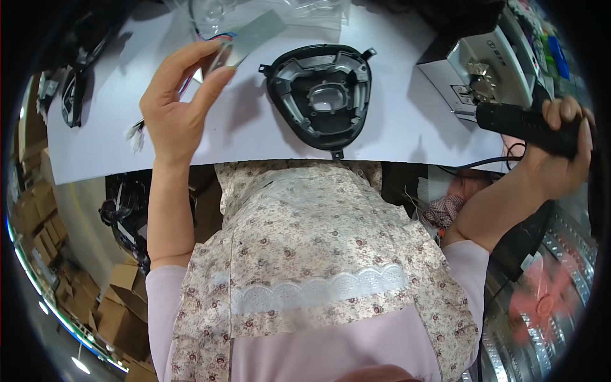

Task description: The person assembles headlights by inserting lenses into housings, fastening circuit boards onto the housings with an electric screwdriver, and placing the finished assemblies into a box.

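left hand (175, 105) pinches a thin grey rectangular circuit strip (249, 38) with coloured wires above the white table (407, 121), beside the black rounded plastic lamp housing (318, 92); right hand (563, 149) grips a black power screwdriver (525, 124) (keep the strip level, wires slack).

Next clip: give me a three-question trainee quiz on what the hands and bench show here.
1. True or false: the left hand pinches a thin grey strip with coloured wires.
2. What does the right hand grip? A) black tool handle B) cardboard box C) plastic bag
3. Fill in: the black housing lies on the white ____, touched by neither hand.

Key: 1 true; 2 A; 3 sheet.
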Action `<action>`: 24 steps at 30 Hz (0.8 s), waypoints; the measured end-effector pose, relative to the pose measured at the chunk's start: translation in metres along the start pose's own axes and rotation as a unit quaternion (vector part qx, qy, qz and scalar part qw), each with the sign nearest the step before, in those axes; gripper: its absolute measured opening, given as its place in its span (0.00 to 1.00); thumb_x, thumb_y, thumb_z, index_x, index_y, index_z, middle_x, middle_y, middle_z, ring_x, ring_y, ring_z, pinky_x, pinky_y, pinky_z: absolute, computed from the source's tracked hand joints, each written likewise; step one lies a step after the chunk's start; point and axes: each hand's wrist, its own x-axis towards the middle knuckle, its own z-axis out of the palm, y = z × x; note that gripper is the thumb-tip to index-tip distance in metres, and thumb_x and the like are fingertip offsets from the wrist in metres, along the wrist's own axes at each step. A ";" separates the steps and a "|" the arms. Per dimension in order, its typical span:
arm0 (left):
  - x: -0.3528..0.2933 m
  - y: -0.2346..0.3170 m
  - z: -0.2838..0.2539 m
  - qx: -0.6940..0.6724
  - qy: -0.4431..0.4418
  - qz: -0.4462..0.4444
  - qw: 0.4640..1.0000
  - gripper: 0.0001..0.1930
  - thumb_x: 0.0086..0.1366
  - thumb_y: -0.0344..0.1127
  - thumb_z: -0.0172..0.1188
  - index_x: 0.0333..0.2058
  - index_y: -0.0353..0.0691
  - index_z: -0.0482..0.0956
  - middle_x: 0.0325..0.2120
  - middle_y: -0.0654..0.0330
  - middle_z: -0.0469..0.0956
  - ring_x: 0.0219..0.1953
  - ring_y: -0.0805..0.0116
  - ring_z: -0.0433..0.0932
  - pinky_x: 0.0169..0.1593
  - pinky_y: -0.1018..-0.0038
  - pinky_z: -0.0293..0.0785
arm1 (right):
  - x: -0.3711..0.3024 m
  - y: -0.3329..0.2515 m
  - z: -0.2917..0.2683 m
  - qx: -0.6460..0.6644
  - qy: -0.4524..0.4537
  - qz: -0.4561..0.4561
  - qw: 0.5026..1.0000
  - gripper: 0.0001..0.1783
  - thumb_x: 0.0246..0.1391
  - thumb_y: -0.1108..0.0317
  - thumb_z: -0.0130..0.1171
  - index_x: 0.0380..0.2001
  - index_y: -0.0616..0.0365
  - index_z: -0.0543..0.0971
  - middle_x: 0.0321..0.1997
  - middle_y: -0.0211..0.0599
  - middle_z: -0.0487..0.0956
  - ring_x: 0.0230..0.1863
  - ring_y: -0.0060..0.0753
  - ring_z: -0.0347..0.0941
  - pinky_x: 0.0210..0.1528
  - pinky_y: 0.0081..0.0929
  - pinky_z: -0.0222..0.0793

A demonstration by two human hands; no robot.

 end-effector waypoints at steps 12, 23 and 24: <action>-0.004 0.014 0.057 0.114 -0.132 0.145 0.974 0.18 0.53 0.33 0.76 0.43 0.38 0.85 0.45 0.57 0.83 0.44 0.62 0.83 0.47 0.71 0.79 | 0.015 0.049 0.043 0.197 -0.014 -0.058 0.979 0.16 0.59 0.64 0.64 0.44 0.55 0.69 0.29 0.42 0.79 0.15 0.31 0.71 0.15 0.22 0.68; 0.002 0.008 0.051 0.111 -0.103 0.080 0.985 0.15 0.53 0.35 0.77 0.40 0.40 0.86 0.42 0.60 0.83 0.40 0.63 0.83 0.44 0.71 0.79 | 0.016 0.080 0.066 0.143 -0.059 -0.105 0.982 0.14 0.59 0.66 0.59 0.43 0.58 0.69 0.26 0.41 0.76 0.13 0.29 0.66 0.15 0.21 0.67; 0.004 0.007 0.050 0.129 -0.097 0.105 0.981 0.15 0.53 0.35 0.77 0.40 0.40 0.86 0.42 0.60 0.83 0.41 0.63 0.83 0.45 0.71 0.79 | 0.017 0.081 0.064 0.137 -0.063 -0.110 0.982 0.14 0.59 0.66 0.59 0.43 0.58 0.69 0.27 0.41 0.76 0.13 0.29 0.67 0.16 0.21 0.67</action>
